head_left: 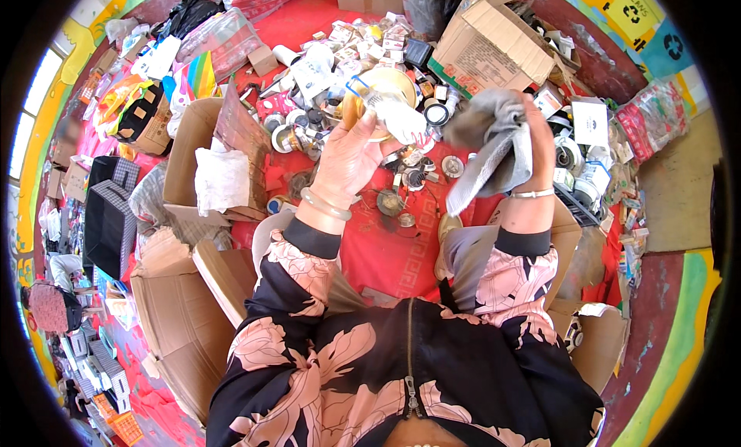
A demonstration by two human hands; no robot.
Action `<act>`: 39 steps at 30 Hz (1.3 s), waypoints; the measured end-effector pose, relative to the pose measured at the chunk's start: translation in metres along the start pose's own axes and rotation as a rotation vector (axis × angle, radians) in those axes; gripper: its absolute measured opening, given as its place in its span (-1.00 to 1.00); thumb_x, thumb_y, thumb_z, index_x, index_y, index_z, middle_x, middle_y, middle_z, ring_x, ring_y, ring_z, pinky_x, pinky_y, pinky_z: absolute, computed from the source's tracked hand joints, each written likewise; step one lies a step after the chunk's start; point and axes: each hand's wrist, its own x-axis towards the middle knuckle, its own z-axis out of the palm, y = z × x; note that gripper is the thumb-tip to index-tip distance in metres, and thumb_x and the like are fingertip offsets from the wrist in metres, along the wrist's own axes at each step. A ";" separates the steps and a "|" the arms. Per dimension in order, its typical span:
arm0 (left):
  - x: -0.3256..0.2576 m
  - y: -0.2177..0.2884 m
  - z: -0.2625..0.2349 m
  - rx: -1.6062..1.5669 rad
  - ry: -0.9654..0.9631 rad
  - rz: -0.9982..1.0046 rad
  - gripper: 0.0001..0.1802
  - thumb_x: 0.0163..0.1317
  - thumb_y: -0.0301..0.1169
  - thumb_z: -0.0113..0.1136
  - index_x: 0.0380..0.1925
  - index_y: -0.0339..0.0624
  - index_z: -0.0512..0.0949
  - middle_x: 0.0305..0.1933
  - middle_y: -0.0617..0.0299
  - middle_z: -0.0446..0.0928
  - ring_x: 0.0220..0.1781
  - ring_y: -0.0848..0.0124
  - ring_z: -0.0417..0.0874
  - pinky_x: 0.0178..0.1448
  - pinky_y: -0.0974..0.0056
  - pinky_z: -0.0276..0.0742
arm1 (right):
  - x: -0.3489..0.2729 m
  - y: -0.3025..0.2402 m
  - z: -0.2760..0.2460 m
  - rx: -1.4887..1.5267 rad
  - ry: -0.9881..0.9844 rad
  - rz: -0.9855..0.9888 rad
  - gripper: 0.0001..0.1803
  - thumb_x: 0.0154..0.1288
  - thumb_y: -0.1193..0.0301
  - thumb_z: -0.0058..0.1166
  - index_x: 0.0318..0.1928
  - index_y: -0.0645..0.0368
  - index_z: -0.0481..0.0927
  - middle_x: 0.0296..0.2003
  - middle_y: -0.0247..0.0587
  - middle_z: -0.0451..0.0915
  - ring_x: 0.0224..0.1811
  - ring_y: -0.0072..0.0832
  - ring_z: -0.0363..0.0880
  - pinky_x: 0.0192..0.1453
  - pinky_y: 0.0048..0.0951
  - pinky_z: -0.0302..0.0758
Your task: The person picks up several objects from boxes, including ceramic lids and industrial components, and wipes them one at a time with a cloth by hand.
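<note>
Gripping a round brass-coloured fitting (380,100) at twelve o'clock, my left hand (349,158) has its fingers curled around it. At two o'clock my right hand (538,142) bunches a grey cloth (494,150), fingers closed in its folds, above the red mat (386,250).

A grey cloth (494,150) is held in the right hand (540,142). A white bottle-like object with a blue band (394,111) is held in the left hand (347,158), in front of a round amber-gold piece (386,88). A pale jade-green bangle (326,204) is seen on the left wrist; a thin white band (532,193) on the right. The sleeves (293,269) are patterned black with large pink flowers. The floor cloth (378,250) is red with a gold key-pattern border. Brown cardboard boxes (494,50) are noted, one holding white paper (220,177). A black box (109,219) lies at the left. The wall (679,347) is painted green and yellow.
</note>
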 end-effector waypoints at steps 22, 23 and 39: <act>-0.007 -0.001 0.000 0.332 -0.021 -0.240 -0.37 0.03 -0.61 0.19 0.16 -0.20 0.29 0.06 0.19 0.46 0.08 0.32 0.51 0.14 0.19 0.46 | -0.033 0.027 0.068 -0.541 -0.402 -0.098 -0.50 0.02 0.69 -0.04 0.06 0.20 0.39 -0.09 -0.36 0.43 0.00 -0.59 0.37 0.13 -0.58 0.26; -0.007 -0.001 0.000 0.371 -0.025 -0.255 -0.38 0.03 -0.61 0.19 0.16 -0.20 0.29 0.06 0.20 0.46 0.07 0.33 0.51 0.14 0.19 0.46 | -0.033 0.026 0.069 -0.523 -0.402 -0.089 -0.51 0.01 0.69 -0.04 0.05 0.20 0.40 -0.09 -0.37 0.43 -0.01 -0.60 0.38 0.12 -0.58 0.27; -0.014 0.001 0.001 0.635 -0.171 -0.533 -0.63 0.18 -0.37 0.15 -0.06 -0.30 0.39 -0.20 0.24 0.52 -0.21 0.46 0.58 -0.12 0.34 0.58 | -0.040 0.011 0.078 -0.936 -0.521 -0.042 -0.57 -0.10 0.57 0.00 -0.09 0.21 0.49 -0.31 -0.41 0.50 -0.25 -0.67 0.42 -0.11 -0.61 0.38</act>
